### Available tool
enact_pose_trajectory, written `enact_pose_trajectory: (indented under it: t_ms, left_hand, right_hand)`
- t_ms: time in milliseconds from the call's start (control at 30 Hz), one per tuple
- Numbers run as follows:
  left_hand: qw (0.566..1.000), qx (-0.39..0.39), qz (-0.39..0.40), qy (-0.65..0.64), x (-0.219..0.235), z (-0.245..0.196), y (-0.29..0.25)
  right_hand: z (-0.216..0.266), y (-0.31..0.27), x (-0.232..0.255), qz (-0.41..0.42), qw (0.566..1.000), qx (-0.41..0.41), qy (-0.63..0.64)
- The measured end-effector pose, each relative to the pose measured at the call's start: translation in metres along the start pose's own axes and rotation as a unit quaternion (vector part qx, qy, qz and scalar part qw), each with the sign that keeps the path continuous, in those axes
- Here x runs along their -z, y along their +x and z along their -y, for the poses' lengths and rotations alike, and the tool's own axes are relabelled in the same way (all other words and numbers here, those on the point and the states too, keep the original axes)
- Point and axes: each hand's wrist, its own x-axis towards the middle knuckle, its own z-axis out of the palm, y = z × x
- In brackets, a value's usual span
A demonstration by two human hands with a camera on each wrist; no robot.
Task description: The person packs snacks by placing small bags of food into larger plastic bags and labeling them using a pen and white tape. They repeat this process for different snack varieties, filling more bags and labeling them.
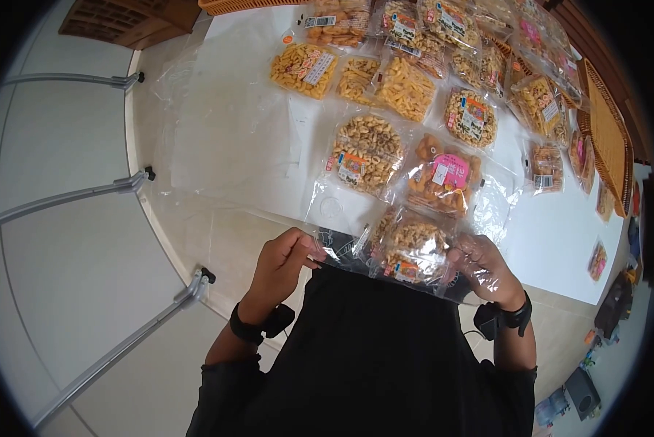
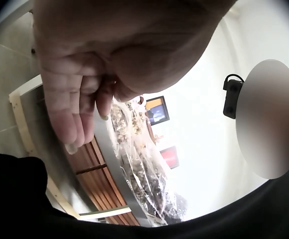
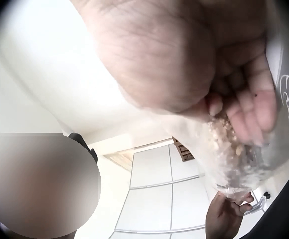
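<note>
A large clear bag (image 1: 331, 209) holds several snack packs and overhangs the table's near edge. Its left corner is pinched between the thumb and index finger of my left hand (image 1: 279, 266); the other fingers look fairly straight in the left wrist view. My right hand (image 1: 487, 269) grips the bag's right side, thumb on top beside a round nut-like snack pack (image 1: 416, 247). Farther up in the bag are another cluster pack (image 1: 369, 154) and a pack with a pink label (image 1: 443, 178). In the right wrist view, clear film partly covers the right fingers (image 3: 256, 107).
More snack packs, such as a yellow one (image 1: 303, 69), lie across the white table (image 1: 560, 240). Wicker trays (image 1: 609, 138) stand along the far and right edges. A clear plastic sheet (image 1: 225, 138) covers the left part. Grey panels with metal bars (image 1: 72, 197) stand at left.
</note>
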Motion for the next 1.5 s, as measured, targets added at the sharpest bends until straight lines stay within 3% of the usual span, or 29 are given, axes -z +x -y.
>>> enact_pose_trajectory:
  t_ms: [67, 167, 267, 367, 467, 667, 767, 967, 1067, 1167, 1500]
  left_hand:
    - [1.0, 0.005, 0.005, 0.0, -0.001, -0.001, 0.001]
    - [1.0, 0.002, 0.013, -0.002, -0.002, -0.002, 0.002]
    - [1.0, -0.006, 0.007, -0.011, -0.002, -0.001, 0.001]
    - [1.0, -0.003, -0.008, -0.029, -0.004, 0.0, -0.001]
    - [0.999, 0.009, -0.022, -0.046, -0.004, 0.0, -0.003]
    - [0.998, 0.02, -0.029, -0.048, -0.001, 0.005, -0.003]
    - [0.998, 0.019, -0.031, -0.047, -0.001, 0.003, -0.002]
    - [0.999, 0.011, -0.026, -0.041, -0.001, 0.005, 0.001]
    - [0.999, 0.006, -0.02, -0.041, 0.0, 0.008, 0.002]
    - [0.999, 0.004, -0.017, -0.043, 0.0, 0.008, 0.002]
    - [0.996, -0.033, -0.052, -0.066, -0.002, 0.011, 0.001]
  right_hand:
    - [0.003, 0.002, 0.003, 0.019, 0.999, 0.027, -0.026]
    - [0.016, 0.009, -0.001, 0.012, 0.996, -0.063, -0.066]
    - [0.021, 0.013, -0.008, 0.0, 0.993, -0.103, -0.06]
    - [0.022, 0.011, -0.012, -0.015, 0.996, -0.085, 0.0]
    - [0.009, 0.018, 0.0, 0.074, 0.976, 0.114, -0.169]
    - [0.02, 0.019, -0.006, 0.071, 0.973, 0.119, -0.186]
    - [0.03, 0.019, -0.012, 0.059, 0.962, 0.096, -0.248]
    - [0.024, 0.014, -0.008, 0.085, 0.971, 0.037, -0.22]
    - [0.009, 0.01, -0.005, 0.062, 0.984, 0.069, -0.154]
    - [0.01, 0.007, -0.009, 0.023, 0.98, 0.099, -0.169]
    - [0.011, 0.009, -0.005, 0.024, 0.965, 0.131, -0.225]
